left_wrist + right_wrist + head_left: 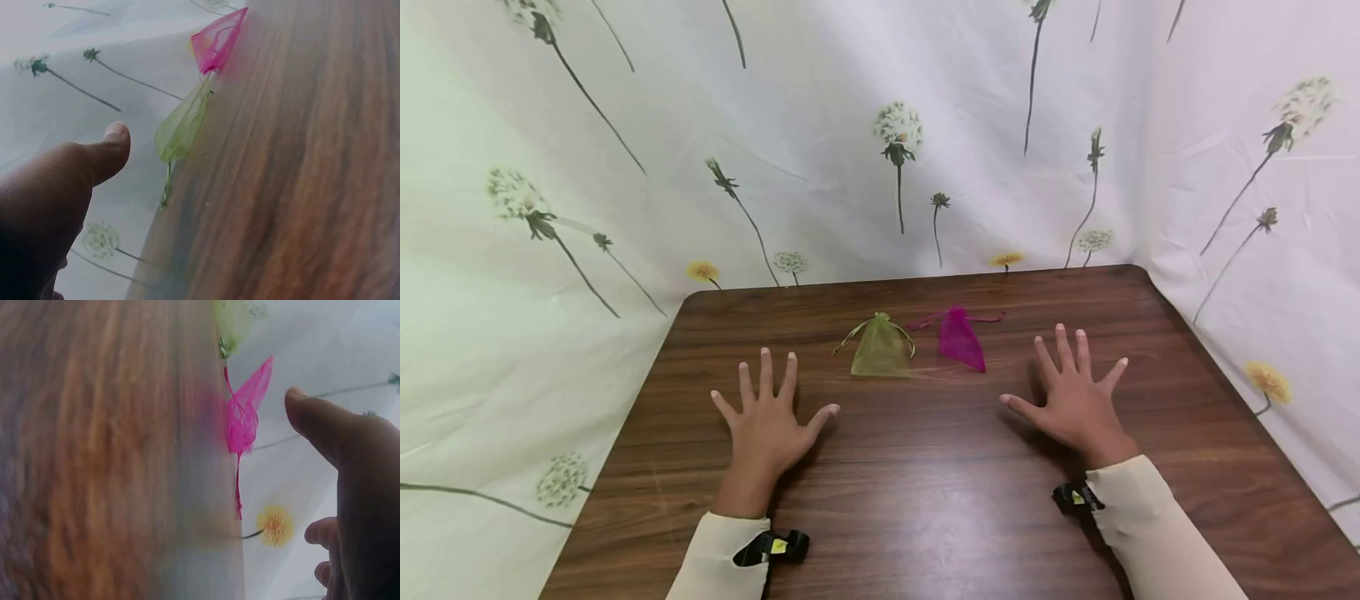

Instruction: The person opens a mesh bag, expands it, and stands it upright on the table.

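Observation:
Two small sheer drawstring pouches lie side by side toward the back of the table. The green pouch (881, 350) has its gathered neck at the far end and its cords spread to both sides. To its right is the magenta pouch (961, 340), slightly slanted, its cords also stretched sideways. My left hand (767, 429) rests palm down with fingers spread, left of and nearer than the green pouch. On the other side my right hand (1078, 404) is spread likewise, nearest to the magenta pouch. Neither hand touches a pouch.
The dark wood-grain table (895, 500) has rounded back corners. A white cloth (835, 167) printed with dandelions hangs behind it and along both sides. Each wrist wears a black strap, the left one (786, 547) and the right one (1077, 498), by beige sleeves.

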`<act>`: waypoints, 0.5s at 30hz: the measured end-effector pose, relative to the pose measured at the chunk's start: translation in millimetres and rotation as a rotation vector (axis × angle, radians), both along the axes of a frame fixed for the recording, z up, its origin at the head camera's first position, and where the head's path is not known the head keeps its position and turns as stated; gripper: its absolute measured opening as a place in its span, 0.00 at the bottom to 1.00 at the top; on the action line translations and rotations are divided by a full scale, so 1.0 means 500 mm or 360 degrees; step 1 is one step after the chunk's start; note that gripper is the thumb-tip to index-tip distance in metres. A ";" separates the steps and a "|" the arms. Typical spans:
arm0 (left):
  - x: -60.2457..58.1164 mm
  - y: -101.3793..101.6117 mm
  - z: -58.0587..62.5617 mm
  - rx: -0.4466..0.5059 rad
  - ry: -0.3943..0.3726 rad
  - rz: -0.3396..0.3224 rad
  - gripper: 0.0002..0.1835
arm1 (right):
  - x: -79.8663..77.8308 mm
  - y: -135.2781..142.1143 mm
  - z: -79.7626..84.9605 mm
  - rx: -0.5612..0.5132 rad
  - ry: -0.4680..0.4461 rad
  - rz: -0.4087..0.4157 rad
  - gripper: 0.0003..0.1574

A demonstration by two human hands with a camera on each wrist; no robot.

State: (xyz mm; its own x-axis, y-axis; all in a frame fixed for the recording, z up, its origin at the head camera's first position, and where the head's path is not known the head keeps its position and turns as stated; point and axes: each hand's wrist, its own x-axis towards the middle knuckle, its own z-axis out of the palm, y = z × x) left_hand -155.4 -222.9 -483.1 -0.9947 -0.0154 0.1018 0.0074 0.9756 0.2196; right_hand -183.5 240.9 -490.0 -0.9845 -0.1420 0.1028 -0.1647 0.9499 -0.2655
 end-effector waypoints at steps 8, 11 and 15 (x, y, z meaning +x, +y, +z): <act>-0.016 0.004 0.013 -0.0020 0.0018 -0.0050 0.61 | -0.019 -0.029 0.020 0.0044 -0.0005 0.0058 0.73; -0.026 0.011 0.016 -0.0019 -0.0018 -0.0069 0.61 | -0.031 -0.044 0.025 0.0036 0.0012 0.0085 0.71; -0.044 0.025 0.023 -0.0001 -0.0051 -0.0096 0.60 | -0.047 -0.067 0.028 0.0011 0.0054 0.0120 0.69</act>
